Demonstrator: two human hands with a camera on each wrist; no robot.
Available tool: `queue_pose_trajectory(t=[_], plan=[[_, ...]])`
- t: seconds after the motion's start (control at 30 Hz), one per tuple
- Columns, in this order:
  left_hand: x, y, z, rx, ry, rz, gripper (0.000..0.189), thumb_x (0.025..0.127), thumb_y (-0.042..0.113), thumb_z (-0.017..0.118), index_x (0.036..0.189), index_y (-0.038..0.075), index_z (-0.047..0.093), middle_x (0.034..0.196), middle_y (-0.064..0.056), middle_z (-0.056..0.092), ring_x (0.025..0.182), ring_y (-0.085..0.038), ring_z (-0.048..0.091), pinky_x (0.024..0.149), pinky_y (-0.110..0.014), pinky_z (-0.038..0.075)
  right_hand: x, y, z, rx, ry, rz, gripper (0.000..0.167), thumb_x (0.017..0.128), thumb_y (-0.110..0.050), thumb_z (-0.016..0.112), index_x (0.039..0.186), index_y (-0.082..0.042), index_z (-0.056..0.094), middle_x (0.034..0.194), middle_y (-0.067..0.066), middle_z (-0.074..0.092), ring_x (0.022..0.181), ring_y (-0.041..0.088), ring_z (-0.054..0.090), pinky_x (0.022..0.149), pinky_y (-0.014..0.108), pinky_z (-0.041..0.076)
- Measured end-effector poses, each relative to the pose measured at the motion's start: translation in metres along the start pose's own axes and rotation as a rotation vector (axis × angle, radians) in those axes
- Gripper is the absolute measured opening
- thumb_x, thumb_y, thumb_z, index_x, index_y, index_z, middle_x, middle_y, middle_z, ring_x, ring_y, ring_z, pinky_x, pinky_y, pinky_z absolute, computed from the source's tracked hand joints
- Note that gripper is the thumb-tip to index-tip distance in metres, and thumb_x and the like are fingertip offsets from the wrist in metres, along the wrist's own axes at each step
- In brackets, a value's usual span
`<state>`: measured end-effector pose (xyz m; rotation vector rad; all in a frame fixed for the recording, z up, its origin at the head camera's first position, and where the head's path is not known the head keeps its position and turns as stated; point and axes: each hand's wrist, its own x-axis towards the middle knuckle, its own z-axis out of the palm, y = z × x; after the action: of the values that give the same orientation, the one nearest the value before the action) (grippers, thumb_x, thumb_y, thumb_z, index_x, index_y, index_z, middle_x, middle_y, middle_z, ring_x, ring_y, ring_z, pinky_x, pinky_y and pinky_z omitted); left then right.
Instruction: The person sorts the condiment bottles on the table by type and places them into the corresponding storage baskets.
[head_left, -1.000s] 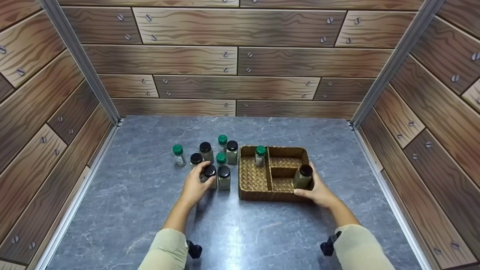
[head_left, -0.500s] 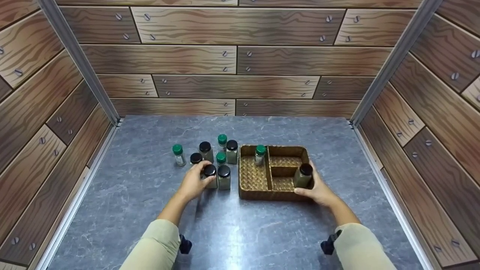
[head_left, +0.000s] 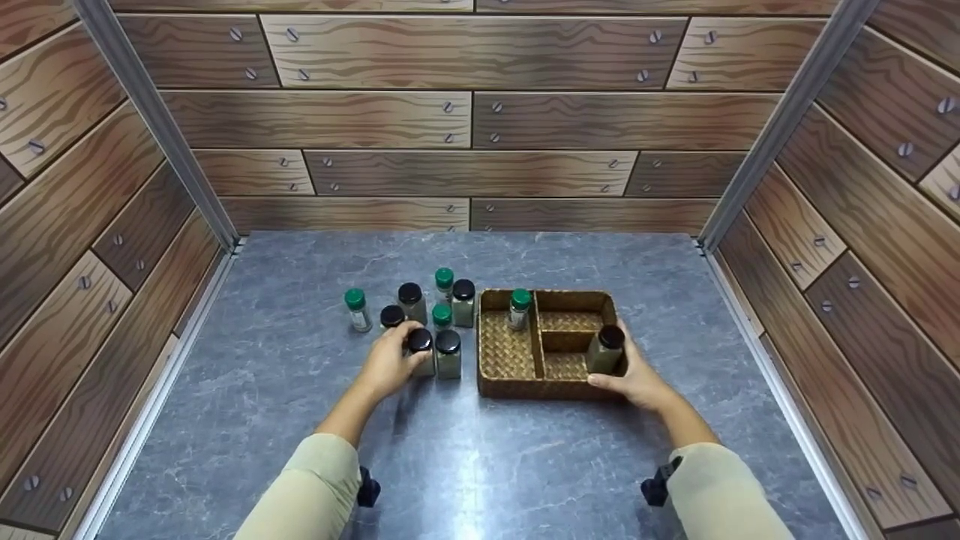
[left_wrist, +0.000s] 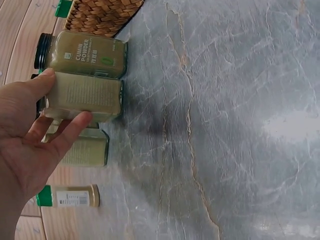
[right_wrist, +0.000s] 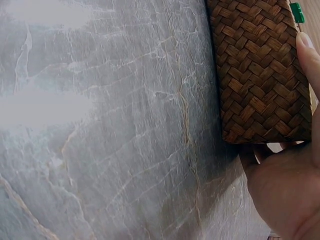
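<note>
My left hand [head_left: 384, 366] grips a black-capped spice jar [head_left: 421, 342] standing at the front of a group of jars; in the left wrist view its thumb and fingers lie on opposite sides of this jar [left_wrist: 85, 95]. Right beside it is another black-capped jar [head_left: 448, 356], labelled cumin powder in the left wrist view. My right hand [head_left: 641, 381] holds the right front corner of a woven basket [head_left: 540, 388], thumb over the rim and fingers along the side. Inside the basket, a black-capped jar [head_left: 604, 351] is in the front right compartment and a green-capped bottle [head_left: 518, 309] in the left one.
Behind the gripped jar stand several more: black-capped jars [head_left: 411, 301] and green-capped bottles [head_left: 444, 279]. One green-capped bottle [head_left: 358, 310] stands apart at the left. Wood-patterned walls [head_left: 472, 120] enclose the grey marbled table [head_left: 480, 465] at back and sides.
My left forearm has swung a little to the left, while its hand stays at the same jar. The right hand and the basket keep their places.
</note>
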<state>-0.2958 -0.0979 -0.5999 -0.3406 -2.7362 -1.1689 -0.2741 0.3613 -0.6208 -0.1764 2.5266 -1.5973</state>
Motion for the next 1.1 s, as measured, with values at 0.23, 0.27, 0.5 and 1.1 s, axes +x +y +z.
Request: queue_pose_trajectory(t=[0.23,0.27,0.5,1.1], plan=[[-0.0007,0.0016,0.0002,0.014,0.012,-0.011,0.045,0.091,0.013,0.087,0.13,0.003,0.067,0.123,-0.027,0.073,0.12,-0.044,0.071,0.107,-0.059,0.057,-0.0003,-0.0004,-0.0002,-0.017,-0.011,0.032,0.135,0.086,-0.013,0.09,0.174,-0.014,-0.014,0.178,0.035,0.004,0.164,0.057,0.013,0.135,0.071,0.003],[-0.0009,0.0023,0.0002,0.017,0.013,-0.015,0.045,0.091,0.013,0.087,0.13,0.003,0.067,0.123,-0.027,0.073,0.12,-0.044,0.071,0.107,-0.059,0.057,-0.0002,-0.0004,-0.0002,-0.018,-0.01,0.032,0.136,0.086,-0.014,0.09,0.174,-0.014,-0.014,0.178,0.035,0.004,0.164,0.058,0.013,0.135,0.071,0.003],[-0.0027,0.0051,0.0027,0.004,0.018,-0.041,0.043,0.092,0.012,0.085,0.131,0.005,0.067,0.127,-0.026,0.072,0.124,-0.044,0.069,0.109,-0.059,0.056,0.0002,0.002,0.0005,-0.005,-0.003,0.011,0.133,0.087,-0.011,0.089,0.173,-0.01,-0.012,0.179,0.034,0.003,0.165,0.057,0.011,0.135,0.07,0.001],[-0.009,0.0001,-0.0042,-0.189,0.072,-0.094,0.046,0.088,0.008,0.09,0.129,0.003,0.07,0.13,-0.026,0.071,0.119,-0.043,0.071,0.105,-0.055,0.059,0.0002,0.0023,-0.0004,-0.019,-0.01,0.021,0.135,0.087,-0.012,0.09,0.173,-0.011,-0.013,0.178,0.036,0.005,0.164,0.058,0.015,0.135,0.07,0.005]])
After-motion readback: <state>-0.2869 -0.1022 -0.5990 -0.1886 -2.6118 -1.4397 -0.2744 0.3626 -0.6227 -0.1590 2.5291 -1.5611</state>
